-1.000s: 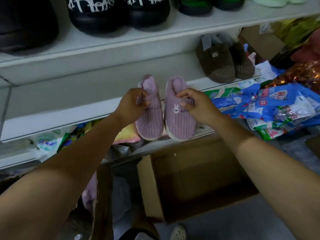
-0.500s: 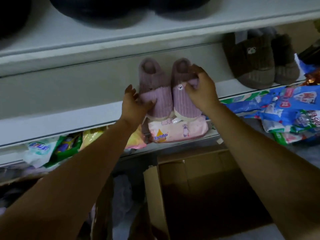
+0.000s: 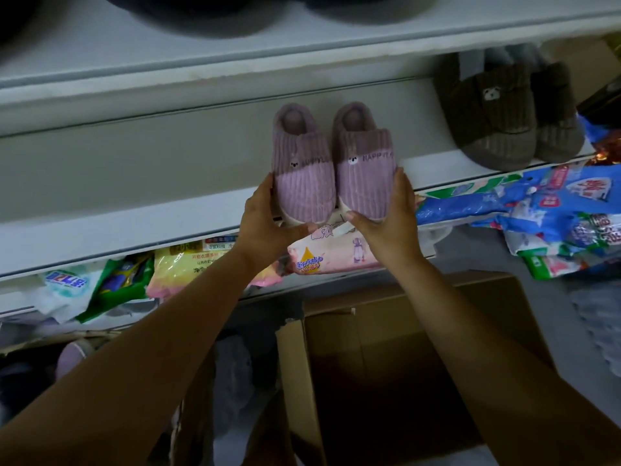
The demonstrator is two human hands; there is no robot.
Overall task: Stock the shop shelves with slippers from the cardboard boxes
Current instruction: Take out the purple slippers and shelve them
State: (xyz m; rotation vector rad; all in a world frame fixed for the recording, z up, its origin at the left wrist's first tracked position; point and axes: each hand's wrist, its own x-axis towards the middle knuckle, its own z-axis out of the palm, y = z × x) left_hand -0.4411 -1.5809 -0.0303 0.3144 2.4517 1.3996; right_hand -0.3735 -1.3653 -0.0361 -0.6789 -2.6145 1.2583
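A pair of purple ribbed slippers (image 3: 332, 169) with small animal patches rests side by side on the white middle shelf (image 3: 134, 210), toes at the shelf's front edge. My left hand (image 3: 268, 223) cups the left slipper's outer side and toe. My right hand (image 3: 386, 216) cups the right slipper's side and toe. A cardboard box (image 3: 386, 364), open and dark inside, stands on the floor under my arms.
A brown slipper pair (image 3: 504, 119) sits on the same shelf to the right. Dark slippers (image 3: 235, 15) line the shelf above. Plastic packets (image 3: 302, 260) fill the lower shelf, blue ones (image 3: 537, 210) at right. Another box with slippers (image 3: 70, 358) lies lower left.
The pair went from mid-air onto the shelf. My hands shifted from pinching the uppers to holding the toes and sides, squaring the pair at the edge.
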